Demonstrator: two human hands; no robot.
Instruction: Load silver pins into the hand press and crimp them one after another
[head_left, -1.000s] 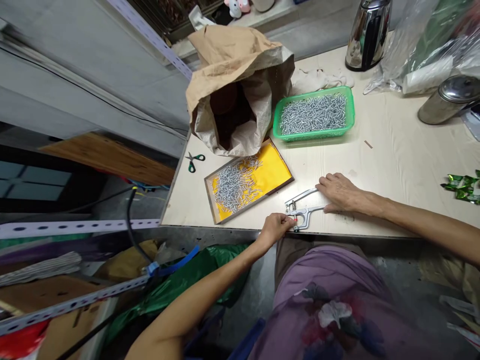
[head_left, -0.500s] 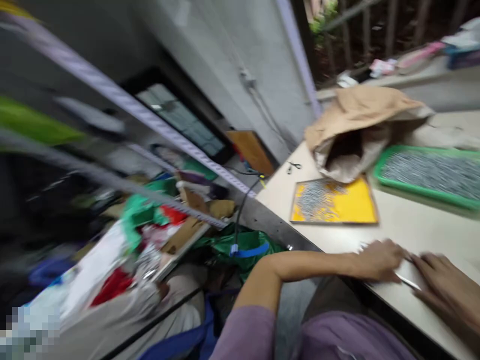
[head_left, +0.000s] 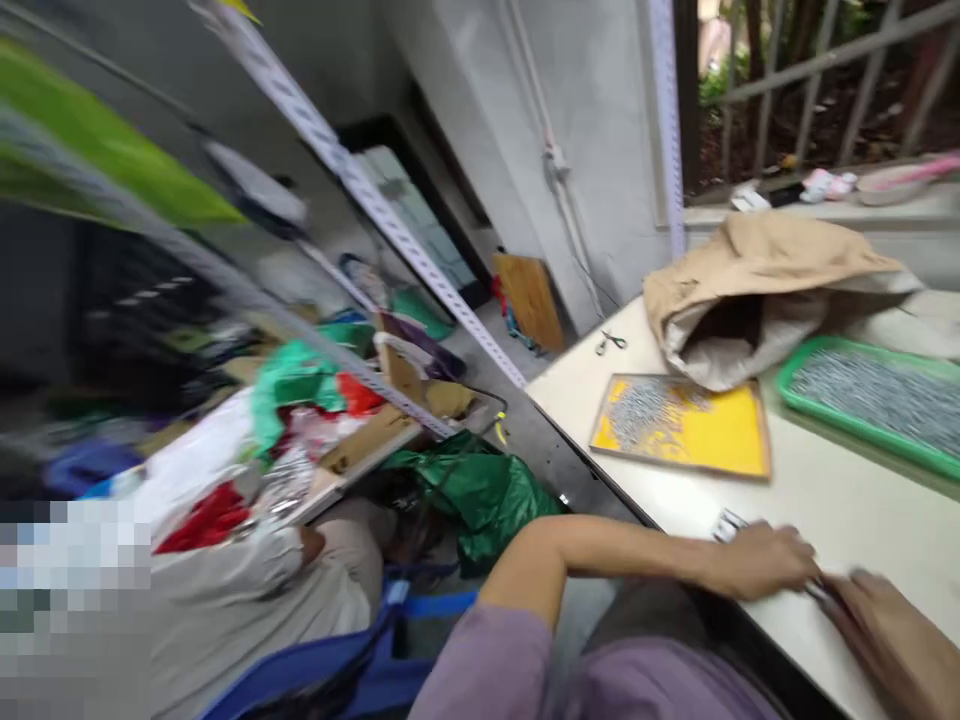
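Left hand (head_left: 765,560) wraps the metal tool (head_left: 727,525) — probably stiff, best held by its handle (head_left: 815,592); right hand (head_left: 889,612) blurred — grip unclear.

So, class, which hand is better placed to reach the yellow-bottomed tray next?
Probably the left hand: it lies nearer the yellow-bottomed tray, while the right hand is farther off. Both are at the metal tool.

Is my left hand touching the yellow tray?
Apart: the head view shows a strip of pale tabletop between your left hand and the yellow tray.
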